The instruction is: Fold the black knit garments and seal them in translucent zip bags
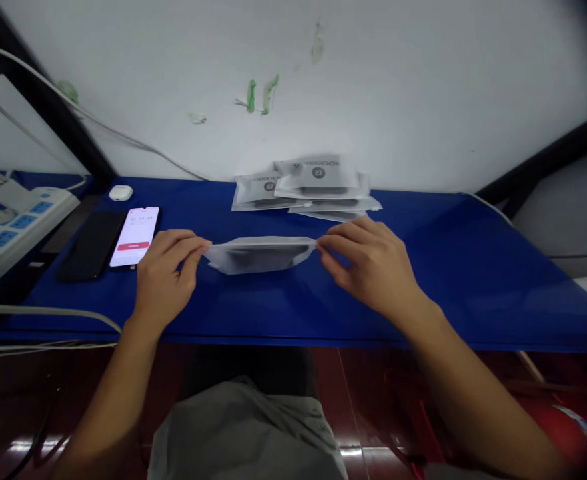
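Note:
A translucent white pouch (pixel 259 255) with something dark inside is held level just above the blue table (pixel 473 267). My left hand (pixel 166 273) pinches its left end between thumb and fingers. My right hand (pixel 368 260) pinches its right end the same way. Both hands are closed on the pouch. Behind it, against the wall, lies a loose stack of similar printed pouches (pixel 306 187).
A lit phone (pixel 136 235) and a dark phone (pixel 92 245) lie side by side at the left. A small white earbud case (pixel 121 193) sits behind them. A white power strip (pixel 16 223) and cables (pixel 38 313) run along the left edge.

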A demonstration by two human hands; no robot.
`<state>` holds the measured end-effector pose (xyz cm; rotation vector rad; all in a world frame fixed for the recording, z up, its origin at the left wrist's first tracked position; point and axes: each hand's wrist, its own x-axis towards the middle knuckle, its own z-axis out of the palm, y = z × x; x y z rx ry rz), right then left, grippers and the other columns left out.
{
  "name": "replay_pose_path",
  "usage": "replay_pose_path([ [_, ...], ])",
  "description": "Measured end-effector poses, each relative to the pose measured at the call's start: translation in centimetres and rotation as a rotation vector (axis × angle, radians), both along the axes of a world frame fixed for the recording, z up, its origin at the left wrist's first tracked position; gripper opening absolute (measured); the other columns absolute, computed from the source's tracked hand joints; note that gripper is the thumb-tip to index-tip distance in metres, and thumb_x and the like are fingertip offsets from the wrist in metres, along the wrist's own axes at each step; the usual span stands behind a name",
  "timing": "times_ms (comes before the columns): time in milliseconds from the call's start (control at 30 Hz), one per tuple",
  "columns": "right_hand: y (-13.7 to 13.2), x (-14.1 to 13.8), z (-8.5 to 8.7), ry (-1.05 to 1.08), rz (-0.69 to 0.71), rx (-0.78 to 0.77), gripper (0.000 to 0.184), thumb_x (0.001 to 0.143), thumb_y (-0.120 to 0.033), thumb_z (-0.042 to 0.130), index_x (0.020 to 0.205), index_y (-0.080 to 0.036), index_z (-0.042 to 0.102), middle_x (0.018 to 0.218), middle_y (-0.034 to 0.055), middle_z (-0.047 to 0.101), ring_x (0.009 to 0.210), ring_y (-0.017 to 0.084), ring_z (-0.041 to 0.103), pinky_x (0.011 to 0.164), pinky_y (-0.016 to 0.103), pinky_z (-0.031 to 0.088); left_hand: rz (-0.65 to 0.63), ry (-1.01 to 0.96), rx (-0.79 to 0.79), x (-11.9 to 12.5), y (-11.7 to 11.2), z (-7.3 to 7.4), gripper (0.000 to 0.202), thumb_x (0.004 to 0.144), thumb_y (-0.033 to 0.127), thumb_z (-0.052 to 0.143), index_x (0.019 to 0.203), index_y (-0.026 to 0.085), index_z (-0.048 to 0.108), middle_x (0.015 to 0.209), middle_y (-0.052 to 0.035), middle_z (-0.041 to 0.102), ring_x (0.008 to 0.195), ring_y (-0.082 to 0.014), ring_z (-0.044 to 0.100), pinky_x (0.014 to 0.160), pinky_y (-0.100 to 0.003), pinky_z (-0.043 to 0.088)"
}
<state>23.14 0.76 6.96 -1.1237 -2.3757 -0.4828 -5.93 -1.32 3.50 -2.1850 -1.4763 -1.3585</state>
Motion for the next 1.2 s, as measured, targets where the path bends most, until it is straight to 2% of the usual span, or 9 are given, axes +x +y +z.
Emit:
replay_pose_path([
  [133, -1.4, 0.1, -0.9, -0.039, 0.036, -0.068, 0.017, 0.09, -0.021, 0.051, 0.084, -0.018, 0.067, 0.085, 0.0049, 0.069, 0.078, 0.019, 0.056, 0.066, 0.032, 0.039, -0.058, 0.07, -0.147, -0.4, -1.2, -0.4, 0.016, 0.091, 0.019, 0.051, 0.088, 0.02, 0.067, 0.09, -0.0027, 0.067, 0.087, -0.016, 0.062, 0.084, -0.031, 0.05],
  [300, -2.1, 0.1, -2.9, -0.14, 0.043, -0.253, 0.014, 0.089, -0.02, 0.054, 0.086, -0.018, 0.068, 0.089, 0.0067, 0.069, 0.082, 0.021, 0.058, 0.068, 0.033, 0.042, -0.103, 0.18, -0.452, -1.0, -2.0, -2.2, 0.022, 0.093, 0.024, 0.045, 0.095, 0.023, 0.067, 0.104, -0.0035, 0.067, 0.096, -0.0195, 0.061, 0.087, -0.037, 0.051],
  [367, -2.1, 0.0, -3.7, -0.1, 0.028, -0.31, 0.016, 0.09, -0.026, 0.054, 0.092, -0.017, 0.068, 0.093, 0.008, 0.069, 0.084, 0.022, 0.06, 0.07, 0.035, 0.045, -0.102, 0.214, -0.585, -1.1, -2.2, -2.6, 0.021, 0.092, 0.032, 0.049, 0.102, 0.025, 0.066, 0.114, -0.0039, 0.064, 0.105, -0.0225, 0.058, 0.092, -0.041, 0.05],
  [433, -2.1, -0.2, -4.4, 0.001, -0.002, -0.314, 0.023, 0.092, -0.032, 0.052, 0.103, -0.018, 0.067, 0.103, 0.0099, 0.069, 0.091, 0.024, 0.062, 0.076, 0.038, 0.048, -0.087, 0.207, -0.667, -0.8, -2.2, -2.5, 0.033, 0.088, 0.044, 0.054, 0.115, 0.026, 0.062, 0.127, -0.0047, 0.058, 0.118, -0.0254, 0.053, 0.098, -0.044, 0.046],
  [533, -1.8, -0.7, -5.3, 0.137, -0.045, -0.311, 0.036, 0.094, -0.037, 0.048, 0.122, -0.018, 0.059, 0.124, 0.0139, 0.062, 0.111, 0.028, 0.058, 0.09, 0.045, 0.048, -0.044, 0.139, -0.682, 0.1, -1.9, -2.2, 0.053, 0.088, 0.051, 0.052, 0.134, 0.025, 0.047, 0.142, -0.007, 0.047, 0.131, -0.0261, 0.042, 0.107, -0.045, 0.039],
  [700, -1.3, -1.6, -7.2, 0.196, -0.073, -0.425, 0.048, 0.095, -0.04, 0.044, 0.138, -0.02, 0.046, 0.139, 0.0149, 0.051, 0.127, 0.03, 0.049, 0.102, 0.054, 0.041, -0.07, 0.141, -0.681, 1.5, -0.7, -3.6, 0.055, 0.093, 0.046, 0.046, 0.142, 0.023, 0.038, 0.149, -0.0118, 0.038, 0.138, -0.0274, 0.034, 0.111, -0.049, 0.032],
  [867, -1.4, -1.6, -8.2, 0.26, -0.084, -0.465, 0.045, 0.096, -0.04, 0.041, 0.138, -0.023, 0.047, 0.14, 0.0136, 0.052, 0.125, 0.03, 0.051, 0.099, 0.055, 0.043, -0.052, 0.135, -0.645, 1.5, -0.7, -5.4, 0.055, 0.094, 0.047, 0.044, 0.142, 0.022, 0.038, 0.147, -0.013, 0.042, 0.137, -0.0265, 0.036, 0.111, -0.05, 0.03],
  [1100, -1.4, -1.5, -8.6, 0.305, -0.145, -0.401, 0.044, 0.094, -0.038, 0.044, 0.133, -0.018, 0.051, 0.135, 0.0152, 0.055, 0.122, 0.03, 0.053, 0.094, 0.05, 0.048, -0.005, 0.118, -0.665, 1.6, -1.0, -5.5, 0.055, 0.095, 0.049, 0.039, 0.141, 0.019, 0.041, 0.146, -0.0128, 0.043, 0.137, -0.0274, 0.035, 0.111, -0.05, 0.03],
  [1200, -1.4, -1.5, -8.8, 0.333, -0.185, -0.358, 0.042, 0.094, -0.037, 0.045, 0.128, -0.015, 0.055, 0.124, 0.0159, 0.062, 0.114, 0.03, 0.057, 0.091, 0.048, 0.049, 0.008, 0.107, -0.656, 1.5, -0.9, -5.6, 0.054, 0.095, 0.048, 0.038, 0.14, 0.018, 0.042, 0.144, -0.0136, 0.046, 0.136, -0.0281, 0.036, 0.11, -0.051, 0.031],
])
